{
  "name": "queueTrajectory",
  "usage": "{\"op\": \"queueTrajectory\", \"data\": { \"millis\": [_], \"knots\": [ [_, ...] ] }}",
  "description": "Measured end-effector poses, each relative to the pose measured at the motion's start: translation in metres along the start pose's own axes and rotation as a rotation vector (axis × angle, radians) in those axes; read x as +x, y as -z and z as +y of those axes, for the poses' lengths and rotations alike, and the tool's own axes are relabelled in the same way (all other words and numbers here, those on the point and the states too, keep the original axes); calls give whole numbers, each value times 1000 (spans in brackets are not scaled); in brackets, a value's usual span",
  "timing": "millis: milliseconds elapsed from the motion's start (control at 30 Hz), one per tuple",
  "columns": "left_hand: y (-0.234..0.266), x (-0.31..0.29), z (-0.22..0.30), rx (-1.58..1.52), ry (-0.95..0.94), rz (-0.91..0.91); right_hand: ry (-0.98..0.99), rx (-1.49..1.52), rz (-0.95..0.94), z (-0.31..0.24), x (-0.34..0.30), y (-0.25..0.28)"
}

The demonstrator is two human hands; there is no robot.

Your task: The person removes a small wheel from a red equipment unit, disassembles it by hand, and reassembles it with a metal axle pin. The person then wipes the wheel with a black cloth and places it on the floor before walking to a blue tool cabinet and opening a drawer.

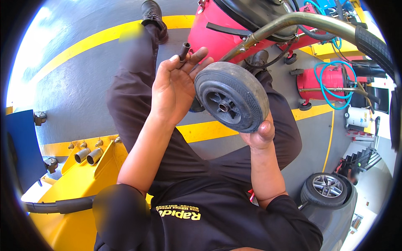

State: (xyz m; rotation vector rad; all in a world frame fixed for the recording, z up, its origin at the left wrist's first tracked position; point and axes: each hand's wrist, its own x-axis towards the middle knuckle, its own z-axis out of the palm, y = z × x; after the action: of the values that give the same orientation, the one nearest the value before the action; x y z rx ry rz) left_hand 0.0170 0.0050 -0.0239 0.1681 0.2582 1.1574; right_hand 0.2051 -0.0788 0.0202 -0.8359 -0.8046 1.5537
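It looks like handling the wheel [234, 97] is the step now, and moving it calls for a good grip. The right hand [260, 131] grips its lower edge, above the floor [75, 90]. The left hand [173, 90], half open, seems to pinch a small dark tube [184, 50]; I can't tell if it touches the wheel.

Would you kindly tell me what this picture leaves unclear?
In the head view:
Most fingers of the right hand: hidden behind the wheel.
Inside of the dark tube in the left hand: too small.
Outer part of the blue panel: cut off by the left rim.
Rest of the grey car: cut off by the lower right rim.
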Motion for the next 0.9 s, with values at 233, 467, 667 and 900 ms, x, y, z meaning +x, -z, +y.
{"op": "queueTrajectory", "data": {
  "millis": [233,467,667,900],
  "knots": [
    [-3,9,2,54,64,50,4,-222,26,-1,16,-11],
    [7,9,-3,338,-236,253,90,-598,124,16,41,-27],
    [3,8,12,477,-442,184,-39,-245,101,18,48,-34],
    [-5,-26,23,880,-715,63,-110,-114,144,-3,48,-48]
  ]
}}
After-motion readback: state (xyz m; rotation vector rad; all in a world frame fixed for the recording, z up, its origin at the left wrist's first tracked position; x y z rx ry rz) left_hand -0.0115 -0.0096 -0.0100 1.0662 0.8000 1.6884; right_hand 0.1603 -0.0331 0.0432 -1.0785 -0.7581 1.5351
